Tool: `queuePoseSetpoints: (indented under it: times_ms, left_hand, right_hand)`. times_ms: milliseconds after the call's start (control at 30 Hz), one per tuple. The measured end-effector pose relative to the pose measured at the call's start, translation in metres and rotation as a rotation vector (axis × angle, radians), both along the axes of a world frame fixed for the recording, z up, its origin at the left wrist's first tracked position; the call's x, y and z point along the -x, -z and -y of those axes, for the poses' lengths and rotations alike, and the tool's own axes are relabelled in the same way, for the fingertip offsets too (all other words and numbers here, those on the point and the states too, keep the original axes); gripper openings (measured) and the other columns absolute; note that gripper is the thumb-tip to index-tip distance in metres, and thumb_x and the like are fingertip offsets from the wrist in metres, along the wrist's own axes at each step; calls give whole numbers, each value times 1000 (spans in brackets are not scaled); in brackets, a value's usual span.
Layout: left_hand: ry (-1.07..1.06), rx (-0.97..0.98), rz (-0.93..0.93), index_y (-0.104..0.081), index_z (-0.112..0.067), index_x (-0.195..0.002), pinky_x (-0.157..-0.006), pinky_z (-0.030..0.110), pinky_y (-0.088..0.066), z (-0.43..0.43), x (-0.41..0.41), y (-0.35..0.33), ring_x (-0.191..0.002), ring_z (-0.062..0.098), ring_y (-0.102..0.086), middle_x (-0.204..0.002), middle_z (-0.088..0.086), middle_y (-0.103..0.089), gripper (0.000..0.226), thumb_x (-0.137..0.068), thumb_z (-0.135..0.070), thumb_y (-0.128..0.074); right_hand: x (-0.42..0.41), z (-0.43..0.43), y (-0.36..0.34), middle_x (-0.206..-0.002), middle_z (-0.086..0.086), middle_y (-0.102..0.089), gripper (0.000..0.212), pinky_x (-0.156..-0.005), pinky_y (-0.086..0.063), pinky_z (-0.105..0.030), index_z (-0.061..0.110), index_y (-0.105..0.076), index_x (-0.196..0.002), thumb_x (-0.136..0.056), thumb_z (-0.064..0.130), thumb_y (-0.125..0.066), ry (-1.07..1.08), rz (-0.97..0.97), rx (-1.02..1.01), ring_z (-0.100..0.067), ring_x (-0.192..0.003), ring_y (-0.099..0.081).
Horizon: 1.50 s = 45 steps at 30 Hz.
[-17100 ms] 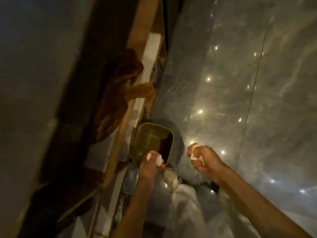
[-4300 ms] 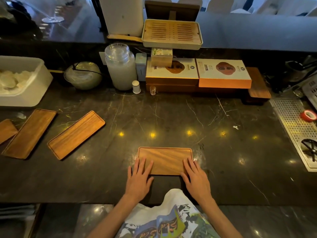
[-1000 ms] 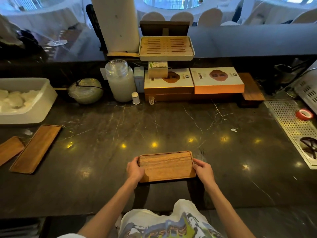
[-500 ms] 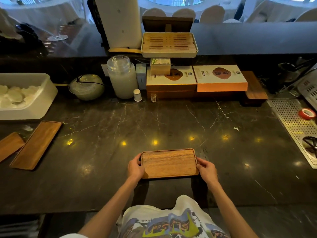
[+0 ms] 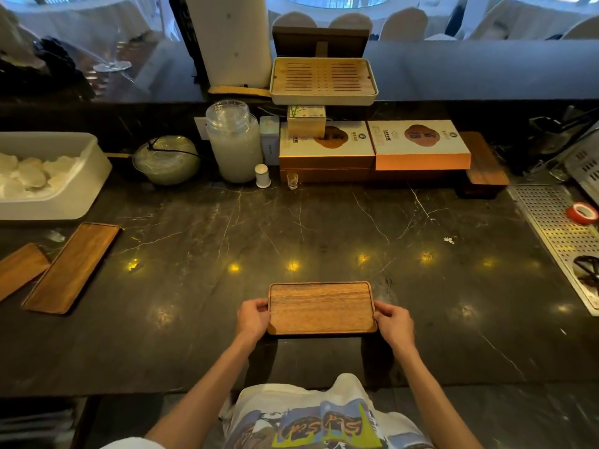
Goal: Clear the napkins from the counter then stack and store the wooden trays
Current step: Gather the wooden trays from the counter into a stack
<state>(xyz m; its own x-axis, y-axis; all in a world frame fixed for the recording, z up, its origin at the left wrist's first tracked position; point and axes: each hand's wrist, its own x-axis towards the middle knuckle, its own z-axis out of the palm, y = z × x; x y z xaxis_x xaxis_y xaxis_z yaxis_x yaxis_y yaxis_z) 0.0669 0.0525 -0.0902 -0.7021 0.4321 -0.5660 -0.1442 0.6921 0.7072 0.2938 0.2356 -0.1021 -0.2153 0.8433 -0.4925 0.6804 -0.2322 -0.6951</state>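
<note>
A stack of wooden trays point(image 5: 321, 307) is near the front edge of the dark marble counter point(image 5: 324, 228), straight ahead of me. My left hand point(image 5: 252, 319) grips its left short end and my right hand point(image 5: 393, 324) grips its right short end. A shadow shows under the stack, so it seems slightly raised. Two more wooden trays lie at the far left: a long one point(image 5: 73, 267) set diagonally and a second one point(image 5: 17, 268) cut off by the frame edge. I see no napkins loose on the counter.
A white tub point(image 5: 64, 176) of white folded items stands at back left. Along the back are a covered bowl point(image 5: 167, 158), a glass jar point(image 5: 233, 140), boxed goods point(image 5: 418, 144) and a slatted tea tray point(image 5: 324, 81). A perforated metal drain point(image 5: 557, 231) with red tape point(image 5: 582, 213) is at right.
Four seconds ago three trays lay at the left and my hands lay flat at the central tray. Now two remain there. Over the last second both hands keep their grip on the tray stack's ends.
</note>
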Motion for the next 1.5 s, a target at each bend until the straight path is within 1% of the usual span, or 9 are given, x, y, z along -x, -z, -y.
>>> queuePoseSetpoints:
  times_ms: [167, 300, 433, 533, 733, 1033, 1133, 1267, 1500]
  left_hand:
    - [37, 40, -29, -66, -14, -114, -89, 37, -58, -2, 1, 0, -100, 16, -67, -105, 1, -71, 24, -90, -17, -66]
    - [173, 78, -133, -58, -15, -124, -90, 32, -55, -4, -4, -7, -103, 12, -60, -123, 6, -65, 36, -90, -22, -67]
    - [479, 136, -484, -33, -27, -143, -110, 43, -39, 1, -25, -8, -137, 26, -32, -149, 7, -31, 65, -88, -36, -66]
    - [672, 182, -684, -30, -26, -148, -115, 39, -34, 4, -37, -2, -144, 25, -21, -158, 6, -19, 62, -93, -33, -58]
    - [686, 201, -707, -34, -27, -148, -115, 38, -32, 6, -42, 5, -145, 23, -22, -157, 1, -28, 58, -94, -36, -55]
    - [591, 53, -446, -37, -31, -144, -112, 44, -32, 9, -2, -16, -139, 25, -27, -148, 6, -33, 53, -95, -37, -55]
    - [552, 175, -461, -32, -29, -150, -112, 46, -31, 23, 30, -31, -139, 29, -29, -150, 9, -35, 60, -96, -48, -48]
    - [567, 426, -403, -16, -35, -154, -120, 56, -12, 61, 78, -46, -150, 32, -10, -162, 8, -15, 75, -90, -71, -32]
    - [316, 495, -373, -17, -34, -154, -120, 58, -3, 163, 156, -55, -151, 32, -8, -164, 9, -13, 73, -92, -70, -27]
  right_hand:
    - [-1, 4, -2, -103, 3, -72, 29, -76, -56, -32, 19, -68, -122, -95, 18, -59, 5, -8, -8, -12, -92, -66]
    - [-4, 9, -5, -101, 5, -69, 30, -69, -52, -22, 20, -65, -126, -98, 19, -54, -133, 36, -114, -3, -84, -62]
    - [-10, 23, -4, -135, -2, -55, 43, -94, -46, -28, 21, -52, -139, -97, 24, -55, -401, 176, -511, -16, -120, -55]
    - [-15, 30, 0, -150, -1, -44, 51, -101, -47, -34, 22, -47, -144, -95, 30, -57, -590, 248, -639, -21, -133, -47]
    - [-17, 36, 2, -158, 5, -31, 55, -102, -49, -37, 24, -37, -148, -97, 36, -53, -614, 251, -514, -18, -131, -48]
    - [0, 27, -29, -148, 2, -48, 46, -107, -40, -36, 23, -50, -139, -96, 40, -53, -619, 272, -551, -19, -134, -45]
    - [27, 34, -48, -144, 3, -52, 47, -109, -36, -35, 24, -53, -138, -97, 46, -48, -638, 207, -580, -17, -134, -45]
    - [89, 55, -66, -153, 5, -41, 60, -119, -19, -42, 31, -42, -145, -94, 63, -37, -864, 293, -592, -21, -145, -30]
    - [237, 127, -81, -163, -5, -21, 72, -122, -4, -48, 30, -28, -152, -92, 68, -33, -1304, 323, -550, -28, -151, -10]
